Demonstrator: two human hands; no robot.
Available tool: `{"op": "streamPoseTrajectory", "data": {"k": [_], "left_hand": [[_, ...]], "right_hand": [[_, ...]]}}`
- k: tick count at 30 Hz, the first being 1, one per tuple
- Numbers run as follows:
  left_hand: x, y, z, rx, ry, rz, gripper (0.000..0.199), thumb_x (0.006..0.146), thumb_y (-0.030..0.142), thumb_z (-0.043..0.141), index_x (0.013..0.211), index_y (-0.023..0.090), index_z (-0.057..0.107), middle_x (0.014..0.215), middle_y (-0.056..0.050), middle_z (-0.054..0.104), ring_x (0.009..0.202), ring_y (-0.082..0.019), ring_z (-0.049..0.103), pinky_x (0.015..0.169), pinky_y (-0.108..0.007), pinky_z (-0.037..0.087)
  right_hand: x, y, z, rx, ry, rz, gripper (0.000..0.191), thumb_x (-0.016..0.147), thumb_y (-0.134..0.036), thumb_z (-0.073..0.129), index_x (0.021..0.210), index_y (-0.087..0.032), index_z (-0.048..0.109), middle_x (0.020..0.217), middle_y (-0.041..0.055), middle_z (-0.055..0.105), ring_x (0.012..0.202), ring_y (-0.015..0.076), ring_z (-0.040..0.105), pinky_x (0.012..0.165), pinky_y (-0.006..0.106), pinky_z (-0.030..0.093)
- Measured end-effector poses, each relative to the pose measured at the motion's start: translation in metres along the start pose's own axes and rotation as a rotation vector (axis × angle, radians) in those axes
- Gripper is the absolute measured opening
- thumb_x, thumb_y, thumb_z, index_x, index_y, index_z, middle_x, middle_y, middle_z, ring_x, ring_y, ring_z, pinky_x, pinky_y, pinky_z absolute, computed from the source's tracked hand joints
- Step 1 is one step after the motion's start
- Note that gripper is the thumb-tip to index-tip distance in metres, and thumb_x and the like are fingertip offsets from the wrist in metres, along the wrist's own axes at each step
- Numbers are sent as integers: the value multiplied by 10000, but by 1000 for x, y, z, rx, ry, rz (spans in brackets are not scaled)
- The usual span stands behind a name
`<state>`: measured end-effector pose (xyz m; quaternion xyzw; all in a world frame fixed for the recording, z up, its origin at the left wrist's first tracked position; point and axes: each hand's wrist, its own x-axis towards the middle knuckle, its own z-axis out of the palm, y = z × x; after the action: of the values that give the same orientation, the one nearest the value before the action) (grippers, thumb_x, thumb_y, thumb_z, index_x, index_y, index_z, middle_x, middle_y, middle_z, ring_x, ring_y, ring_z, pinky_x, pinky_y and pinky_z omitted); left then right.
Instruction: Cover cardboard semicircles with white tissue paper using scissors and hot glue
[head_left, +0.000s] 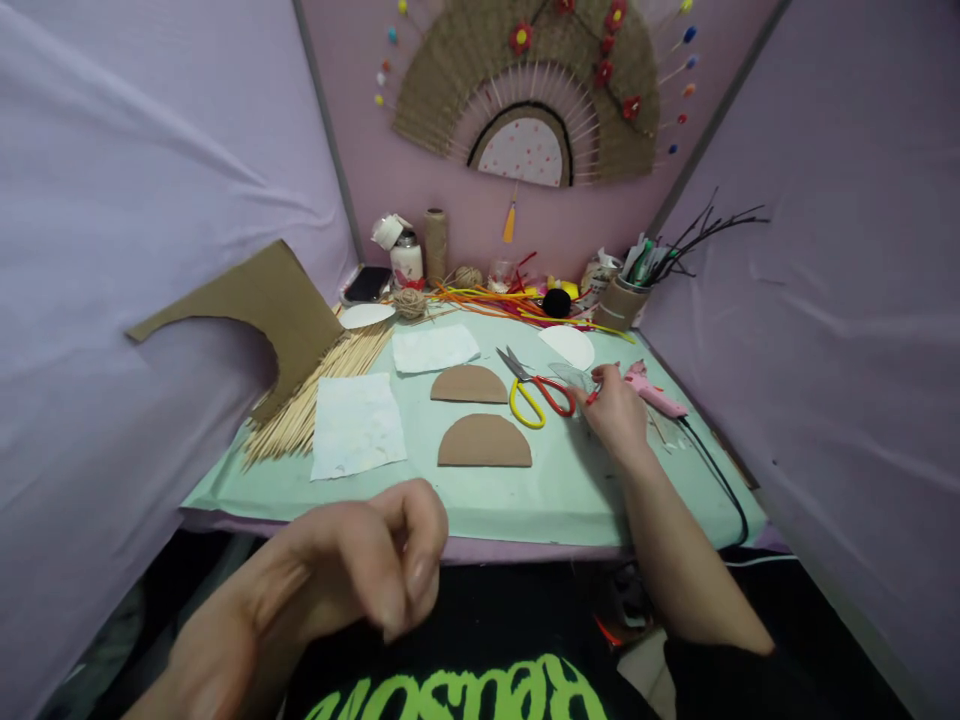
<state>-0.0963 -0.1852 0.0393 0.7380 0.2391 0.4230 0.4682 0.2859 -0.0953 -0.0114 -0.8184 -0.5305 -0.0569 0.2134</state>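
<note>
My left hand (375, 560) hovers in front of the table's near edge. Its fingers are curled in, and nothing shows in them. Across the table, my right hand (619, 415) rests at the right side, its fingers closed around a small slim red object (594, 394) that is mostly hidden. A clear plastic piece (571, 376) lies by these fingertips. Just left of that hand are scissors (534, 385) with one yellow and one red handle, blades apart. Two brown cardboard half-circles (484, 442) lie flat in the middle, one behind the other.
A pink glue gun (654, 392) with a black cord lies at right. White cloth pieces (358, 425), thin wooden sticks (330, 395) and a cut cardboard sheet (289, 310) are at left. Twine balls (409, 303), colourful stems and a tin of branches (621, 302) line the back.
</note>
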Motion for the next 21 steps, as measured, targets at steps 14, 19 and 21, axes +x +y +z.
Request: {"op": "streamPoseTrajectory", "data": {"k": [14,19,21], "left_hand": [[34,-55,-63,387,283,-494,434,796,518,631,1094,204,666,1103,-91,665,1044,-269,603,892,-418,510],[33,-79,-82,828,414,-460,488,763,525,557,1088,176,665,1141,-125,610,1067,-298,591,944,-462,500],[30,-87,-86,867,443,-459,512,752,517,547,1110,168,658,1158,-135,585,1125,-311,566,970,-466,493]], "right_hand": [[55,-8,31,-191,-232,-275,387,981,-291,372,1314,-150,508,1121,210,672,1046,319,615,763,371,450],[82,-5,31,-203,-325,-472,422,901,-102,417,1285,-184,575,1276,157,627,1224,288,497,909,358,437],[88,-6,35,-211,-350,-512,443,888,-82,412,1277,-191,595,1293,147,622,1227,293,491,932,376,438]]}}
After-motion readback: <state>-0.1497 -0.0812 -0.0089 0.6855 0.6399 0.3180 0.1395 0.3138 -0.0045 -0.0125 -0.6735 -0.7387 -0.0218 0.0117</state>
